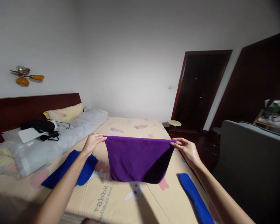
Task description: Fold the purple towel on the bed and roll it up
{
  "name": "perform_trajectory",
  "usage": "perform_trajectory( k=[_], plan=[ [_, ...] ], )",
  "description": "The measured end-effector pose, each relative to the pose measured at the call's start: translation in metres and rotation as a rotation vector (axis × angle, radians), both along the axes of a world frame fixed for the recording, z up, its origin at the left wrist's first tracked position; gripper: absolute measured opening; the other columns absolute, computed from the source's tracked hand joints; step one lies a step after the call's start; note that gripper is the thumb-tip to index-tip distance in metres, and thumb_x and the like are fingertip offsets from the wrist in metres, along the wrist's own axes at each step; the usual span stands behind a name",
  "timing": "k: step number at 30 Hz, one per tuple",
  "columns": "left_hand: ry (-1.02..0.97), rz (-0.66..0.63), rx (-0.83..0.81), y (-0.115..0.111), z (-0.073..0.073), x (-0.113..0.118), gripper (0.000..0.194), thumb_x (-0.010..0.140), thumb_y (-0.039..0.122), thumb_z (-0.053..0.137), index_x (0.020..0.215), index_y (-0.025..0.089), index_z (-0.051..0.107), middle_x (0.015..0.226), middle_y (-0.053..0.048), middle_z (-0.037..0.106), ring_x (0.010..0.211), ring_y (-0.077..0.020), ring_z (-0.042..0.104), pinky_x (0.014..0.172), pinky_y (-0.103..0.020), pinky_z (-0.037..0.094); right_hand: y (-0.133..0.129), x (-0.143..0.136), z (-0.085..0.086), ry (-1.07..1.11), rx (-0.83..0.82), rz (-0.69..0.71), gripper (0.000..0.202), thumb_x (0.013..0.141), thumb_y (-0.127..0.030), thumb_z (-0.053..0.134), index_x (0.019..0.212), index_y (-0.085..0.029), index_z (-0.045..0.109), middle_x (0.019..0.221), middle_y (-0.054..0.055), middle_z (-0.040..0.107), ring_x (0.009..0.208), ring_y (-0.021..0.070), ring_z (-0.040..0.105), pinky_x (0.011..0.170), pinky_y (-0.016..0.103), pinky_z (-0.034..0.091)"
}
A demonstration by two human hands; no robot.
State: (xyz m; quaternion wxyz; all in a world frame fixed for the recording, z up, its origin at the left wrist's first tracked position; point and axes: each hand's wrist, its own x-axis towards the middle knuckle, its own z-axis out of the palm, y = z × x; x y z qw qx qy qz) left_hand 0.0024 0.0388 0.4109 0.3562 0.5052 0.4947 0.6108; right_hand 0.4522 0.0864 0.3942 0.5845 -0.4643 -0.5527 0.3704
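A purple cloth (pixel 136 160) hangs in the air above the bed (pixel 121 199), stretched flat between both hands. My left hand (pixel 93 142) pinches its top left corner. My right hand (pixel 186 148) pinches its top right corner. The cloth's lower edge droops close to the rabbit-print sheet. A blue cloth (pixel 70 169) lies crumpled on the bed under my left forearm. Another blue cloth (pixel 194 197), folded into a narrow strip, lies on the bed's right edge below my right forearm.
A grey rolled duvet (pixel 60 137) with a laptop, cables and a black bag lies at the bed's left, by a yellow pillow (pixel 65 113). A grey sofa (pixel 252 155) stands on the right, a small round stool (pixel 174 123) and a dark doorway behind.
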Motion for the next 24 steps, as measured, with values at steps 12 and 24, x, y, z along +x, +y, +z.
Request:
perform_trajectory(
  k=[12, 24],
  plan=[
    [-0.139, -0.013, 0.002, 0.006, 0.0, 0.001, 0.044, 0.05, 0.044, 0.087, 0.08, 0.016, 0.071, 0.07, -0.002, 0.074, 0.066, -0.0123, 0.065, 0.062, -0.024, 0.05, 0.003, -0.003, -0.007, 0.038, -0.011, -0.018, 0.056, 0.056, -0.051, 0.08, 0.101, -0.018, 0.07, 0.083, 0.006, 0.077, 0.08, 0.0213, 0.069, 0.077, 0.035, 0.055],
    [0.065, 0.012, -0.018, 0.011, -0.021, -0.008, 0.048, 0.051, 0.045, 0.084, 0.087, 0.015, 0.075, 0.078, -0.007, 0.076, 0.066, -0.0147, 0.065, 0.066, -0.028, 0.051, 0.016, -0.002, -0.017, -0.135, 0.072, -0.063, 0.054, 0.05, -0.059, 0.077, 0.085, -0.019, 0.072, 0.084, 0.009, 0.077, 0.077, 0.0232, 0.07, 0.072, 0.037, 0.057]
  ],
)
